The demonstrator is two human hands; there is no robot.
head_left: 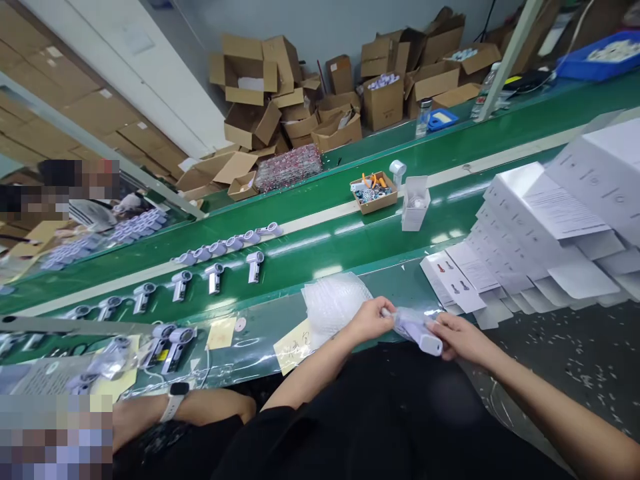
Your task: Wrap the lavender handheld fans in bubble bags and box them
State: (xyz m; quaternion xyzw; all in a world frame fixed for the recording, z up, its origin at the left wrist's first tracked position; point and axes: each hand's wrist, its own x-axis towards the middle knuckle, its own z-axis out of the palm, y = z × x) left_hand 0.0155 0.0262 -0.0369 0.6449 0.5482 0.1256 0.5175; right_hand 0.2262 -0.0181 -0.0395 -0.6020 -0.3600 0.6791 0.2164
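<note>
In front of my body, both hands hold a lilac handheld fan (pixel 427 341), with a clear plastic bag (pixel 404 317) around its far part. My left hand (pixel 371 321) pinches the bag at its left end. The fingers of my right hand (pixel 457 337) are closed on the right side, by the fan's handle end. To the left of my left hand, a stack of bubble-wrap bags (pixel 333 303) lies on the table edge. White printed boxes (pixel 525 227) stand in rows beyond my right hand.
Several lilac fans (pixel 255 265) lie along the green conveyor belt (pixel 310 250). A small carton of parts (pixel 377 203) stands beside an open white box (pixel 416 210). At left, a co-worker's arm with a white watch (pixel 175 400) reaches in near more fans (pixel 177 343). Cartons (pixel 253 123) are piled behind.
</note>
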